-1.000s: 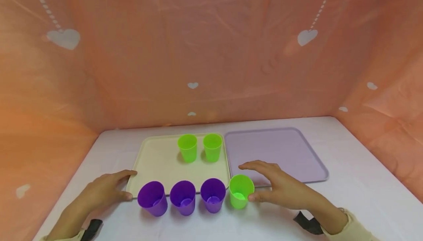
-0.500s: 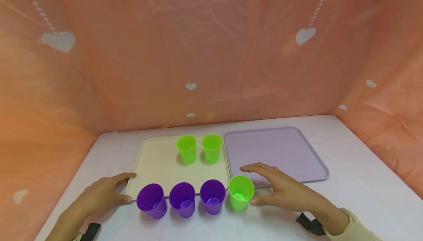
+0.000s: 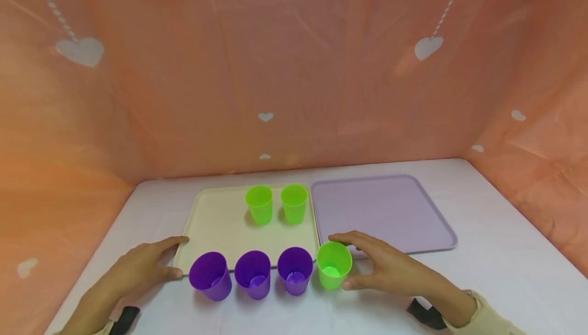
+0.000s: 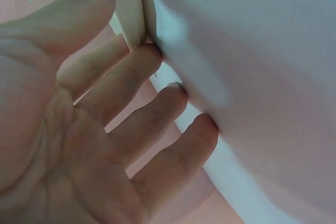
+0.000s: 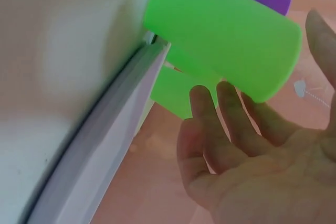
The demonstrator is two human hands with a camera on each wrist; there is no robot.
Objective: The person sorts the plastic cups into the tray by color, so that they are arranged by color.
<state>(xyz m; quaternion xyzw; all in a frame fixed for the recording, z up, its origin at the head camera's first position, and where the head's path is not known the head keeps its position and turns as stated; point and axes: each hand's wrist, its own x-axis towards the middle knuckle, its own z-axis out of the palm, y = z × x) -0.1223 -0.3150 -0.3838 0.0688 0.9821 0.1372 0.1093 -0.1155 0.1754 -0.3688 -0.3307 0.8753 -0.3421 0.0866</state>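
In the head view, a green cup (image 3: 334, 265) stands upright at the right end of a front row on the white table. My right hand (image 3: 390, 266) is beside it, fingers reaching behind its far side and thumb at its near right. The right wrist view shows the thumb apart from the cup (image 5: 226, 35) and the fingers (image 5: 231, 114) close to its side; contact is unclear. Three purple cups (image 3: 210, 276) continue the row leftward. My left hand (image 3: 140, 268) rests at the cream tray's (image 3: 216, 228) left edge, fingers spread, holding nothing.
Two green cups (image 3: 260, 205) stand upright on the back right part of the cream tray. A lilac tray (image 3: 376, 212) lies against that tray's right side. Orange cloth (image 3: 294, 69) with white hearts surrounds the table at the back and sides.
My right hand has moved slightly left, bringing its fingers behind the front green cup. The left hand and the cups have stayed in place; the head view has shifted a little.
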